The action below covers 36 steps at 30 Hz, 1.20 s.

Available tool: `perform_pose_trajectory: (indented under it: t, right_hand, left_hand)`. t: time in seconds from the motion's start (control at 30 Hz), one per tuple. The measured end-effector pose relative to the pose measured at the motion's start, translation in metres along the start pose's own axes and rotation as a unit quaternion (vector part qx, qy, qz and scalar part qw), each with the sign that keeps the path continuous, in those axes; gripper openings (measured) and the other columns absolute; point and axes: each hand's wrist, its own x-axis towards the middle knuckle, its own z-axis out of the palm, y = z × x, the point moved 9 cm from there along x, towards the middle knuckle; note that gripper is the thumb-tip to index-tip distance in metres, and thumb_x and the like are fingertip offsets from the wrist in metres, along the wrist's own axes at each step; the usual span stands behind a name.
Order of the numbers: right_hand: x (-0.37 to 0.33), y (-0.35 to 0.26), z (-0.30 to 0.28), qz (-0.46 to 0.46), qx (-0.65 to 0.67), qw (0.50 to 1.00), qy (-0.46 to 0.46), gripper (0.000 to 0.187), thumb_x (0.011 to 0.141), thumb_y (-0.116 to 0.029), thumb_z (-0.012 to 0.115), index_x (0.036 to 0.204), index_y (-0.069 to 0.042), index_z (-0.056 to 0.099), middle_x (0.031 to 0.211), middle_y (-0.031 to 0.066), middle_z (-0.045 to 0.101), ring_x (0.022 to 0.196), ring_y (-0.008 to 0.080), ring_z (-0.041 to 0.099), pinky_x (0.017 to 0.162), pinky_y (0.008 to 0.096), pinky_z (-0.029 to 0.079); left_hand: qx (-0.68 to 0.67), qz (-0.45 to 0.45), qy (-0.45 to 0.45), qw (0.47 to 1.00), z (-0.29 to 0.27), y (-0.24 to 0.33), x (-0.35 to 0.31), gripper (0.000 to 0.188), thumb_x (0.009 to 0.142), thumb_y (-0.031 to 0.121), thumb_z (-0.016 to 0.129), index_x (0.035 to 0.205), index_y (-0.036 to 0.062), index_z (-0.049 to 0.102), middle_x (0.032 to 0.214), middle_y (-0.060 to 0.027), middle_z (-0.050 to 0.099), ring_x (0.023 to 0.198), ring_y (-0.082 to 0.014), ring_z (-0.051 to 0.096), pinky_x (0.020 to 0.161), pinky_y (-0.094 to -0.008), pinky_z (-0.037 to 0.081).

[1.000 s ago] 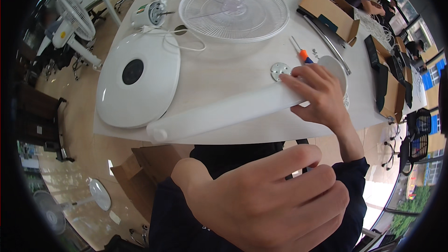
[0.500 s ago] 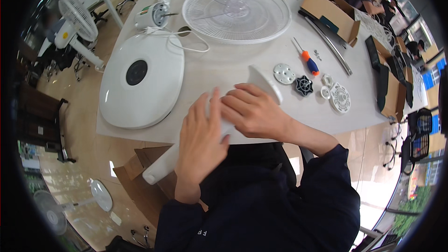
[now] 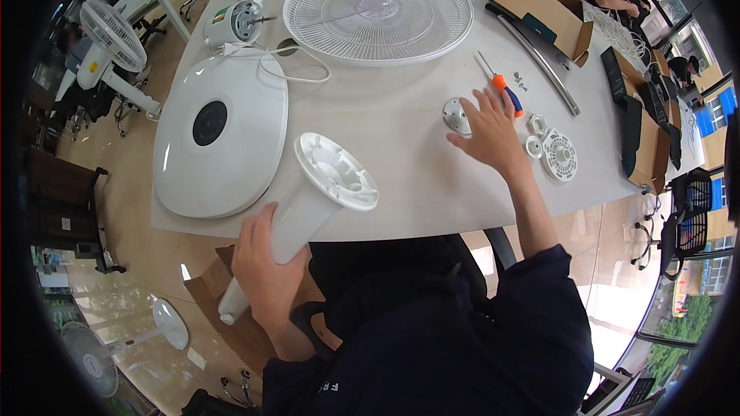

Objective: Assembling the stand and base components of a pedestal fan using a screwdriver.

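Observation:
My left hand is wrapped round a white fan stand column, holding it tilted at the table's front edge. The column's flared, ribbed end faces up and to the right. My right hand reaches over the table with its fingers spread and nothing visibly held. Beside its thumb lies a round metal plate with holes, partly covered. A screwdriver with an orange and blue handle is just past the fingertips. White plastic rings and a round white grille-like part lie to the right.
A white fan base fills the table's left, with a motor unit and cable behind it. At the back lies a clear-bladed fan grille. A metal tube and open cardboard boxes are on the right.
My hands have separated. The left has moved down-left with the column, whose flared end now faces up. My right hand has let go and moved right, covering the dark star-shaped knob.

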Motion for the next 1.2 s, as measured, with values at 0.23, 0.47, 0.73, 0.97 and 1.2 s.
perform_pose_trajectory:
  t: [0.23, 0.47, 0.73, 0.97, 1.2]
  right_hand:
    - [0.029, 0.027, 0.063, -0.006, 0.016, 0.975, -0.223, 0.078, 0.072, -0.031, 0.083, 0.141, 0.0, 0.062, 0.132, 0.024, 0.067, 0.129, 0.0348, 0.063, 0.13, 0.0515, 0.02]
    - [0.038, 0.019, 0.058, -0.018, 0.036, 0.977, -0.211, 0.066, 0.067, -0.036, 0.083, 0.12, 0.001, 0.067, 0.111, 0.0202, 0.066, 0.11, 0.0355, 0.066, 0.114, 0.051, 0.042]
    - [0.041, 0.011, 0.062, 0.022, 0.07, 0.99, -0.124, 0.06, 0.072, -0.044, 0.078, 0.106, 0.004, 0.07, 0.111, 0.0223, 0.062, 0.101, 0.0347, 0.064, 0.085, 0.0436, 0.056]
    - [0.023, -0.013, 0.054, 0.192, 0.759, 0.591, -0.196, 0.051, 0.089, -0.032, 0.069, 0.125, 0.002, 0.056, 0.093, 0.0015, 0.054, 0.07, 0.009, 0.045, 0.058, 0.0252, 0.035]
    - [-0.017, -0.076, -0.005, 0.167, 0.859, 0.453, -0.173, 0.032, 0.093, -0.009, 0.072, 0.122, -0.002, 0.059, 0.104, 0.0059, 0.068, 0.088, 0.0116, 0.07, 0.07, 0.0267, 0.058]
  left_hand:
    - [-0.1, -0.061, -0.013, 0.993, 0.011, 0.009, -0.028, 0.062, 0.07, 0.013, 0.09, 0.126, 0.0009, 0.066, 0.107, -0.0184, 0.071, 0.098, -0.0373, 0.071, 0.088, -0.0452, 0.056]
    - [-0.226, 0.063, -0.028, 0.972, 0.015, 0.024, -0.042, 0.068, 0.066, 0.021, 0.094, 0.124, -0.0027, 0.067, 0.102, -0.0163, 0.072, 0.088, -0.03, 0.073, 0.078, -0.0397, 0.058]
    - [-0.414, -0.146, -0.195, 0.877, 0.059, -0.006, -0.077, 0.09, 0.058, 0.043, 0.086, 0.128, -0.0082, 0.064, 0.114, -0.0163, 0.072, 0.099, -0.0249, 0.071, 0.086, -0.0377, 0.056]
    - [-0.513, -0.124, -0.238, 0.816, 0.084, -0.001, -0.086, 0.093, 0.06, 0.037, 0.091, 0.136, -0.0053, 0.058, 0.124, -0.0154, 0.068, 0.11, -0.0248, 0.068, 0.095, -0.0388, 0.054]
    - [-0.584, -0.084, -0.244, 0.769, 0.109, 0.005, -0.081, 0.098, 0.063, 0.031, 0.095, 0.144, -0.0024, 0.053, 0.135, -0.0146, 0.064, 0.12, -0.0248, 0.065, 0.104, -0.04, 0.051]
